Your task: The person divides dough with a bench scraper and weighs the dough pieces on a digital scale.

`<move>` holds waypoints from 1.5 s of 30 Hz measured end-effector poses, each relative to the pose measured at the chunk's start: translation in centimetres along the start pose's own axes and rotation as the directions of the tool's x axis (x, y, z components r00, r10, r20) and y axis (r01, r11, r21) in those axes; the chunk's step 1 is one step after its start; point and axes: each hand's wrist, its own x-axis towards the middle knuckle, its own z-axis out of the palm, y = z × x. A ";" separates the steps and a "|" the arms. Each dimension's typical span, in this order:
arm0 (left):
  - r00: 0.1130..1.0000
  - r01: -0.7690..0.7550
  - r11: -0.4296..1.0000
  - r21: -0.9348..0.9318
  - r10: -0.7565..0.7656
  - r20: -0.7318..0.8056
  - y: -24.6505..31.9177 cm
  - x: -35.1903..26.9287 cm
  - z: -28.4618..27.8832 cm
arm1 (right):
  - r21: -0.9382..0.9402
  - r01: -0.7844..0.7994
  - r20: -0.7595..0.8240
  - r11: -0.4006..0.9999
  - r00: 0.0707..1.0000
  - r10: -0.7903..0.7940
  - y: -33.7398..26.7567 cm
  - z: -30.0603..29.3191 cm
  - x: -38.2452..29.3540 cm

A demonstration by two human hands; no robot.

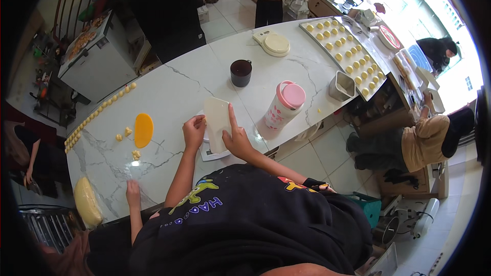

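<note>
My right hand [239,140] grips a white plastic dough scraper [218,122], index finger laid along its edge. Just left of the blade, my left hand [194,132] pinches what looks like a small bit of yellow dough [205,121]. Both hands are above a white kitchen scale [213,155], mostly hidden by the scraper and hands. To the left lie an orange dough scraper [144,130] and a few small dough pieces [128,131]. A line of dough balls [103,104] follows the far left table edge.
On the marble-patterned table [180,92] stand a dark mug [241,74], a pink-lidded tumbler [285,103], a cream scale [274,44] and a metal container [342,85]. Right is a tray of dough balls [347,53]. A co-worker's hand [133,192] is near wrapped dough [88,201].
</note>
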 end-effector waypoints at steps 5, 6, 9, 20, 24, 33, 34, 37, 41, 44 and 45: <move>0.995 0.066 0.988 -0.140 -0.076 -0.067 -0.5 -0.9 0.9 | -0.180 0.052 0.025 0.982 0.998 -0.049 0.0 0.6 0.3; 0.995 0.063 0.988 -0.138 -0.073 -0.066 -0.5 -1.2 1.1 | -0.212 0.072 0.008 0.975 0.997 -0.072 -0.1 0.8 0.5; 0.995 -0.008 1.000 -0.018 0.006 -0.104 -0.2 -1.8 1.3 | -0.149 0.109 0.054 0.983 0.993 -0.102 -0.7 1.1 1.2; 0.988 0.085 0.979 -0.185 -0.107 -0.115 4.0 -2.1 0.5 | -0.056 0.090 0.075 0.994 0.993 -0.086 -0.9 0.7 2.4; 0.981 0.041 0.966 -0.256 -0.087 -0.171 2.9 -1.0 -0.2 | -0.048 0.069 0.128 0.996 0.990 -0.062 -1.5 0.8 1.0; 0.997 0.026 0.972 -0.234 -0.041 -0.059 2.0 -1.7 0.4 | -0.112 -0.008 0.078 0.994 0.997 0.017 -0.9 0.1 1.4; 0.999 0.021 0.995 -0.094 -0.023 -0.024 2.4 -1.4 0.4 | -0.123 -0.020 0.059 0.992 0.998 0.028 -0.7 -0.1 1.5; 0.999 -0.039 0.979 0.199 0.040 0.000 3.9 -1.0 0.0 | -0.156 -0.045 0.041 0.987 0.998 0.052 -0.5 -0.8 1.8; 0.989 -0.084 0.996 0.012 0.085 -0.124 2.5 -0.7 -1.2 | -0.086 -0.116 0.053 0.990 0.991 0.121 -0.4 -1.8 1.8; 0.964 -0.102 0.995 0.016 0.103 -0.247 0.7 -0.9 -3.6 | -0.101 0.061 -0.089 0.993 0.994 -0.070 -1.3 -2.7 1.1; 0.936 -0.134 0.988 0.077 0.151 -0.317 -0.1 -1.3 -4.6 | -0.100 0.060 -0.078 0.993 0.995 -0.068 -1.7 -3.0 1.0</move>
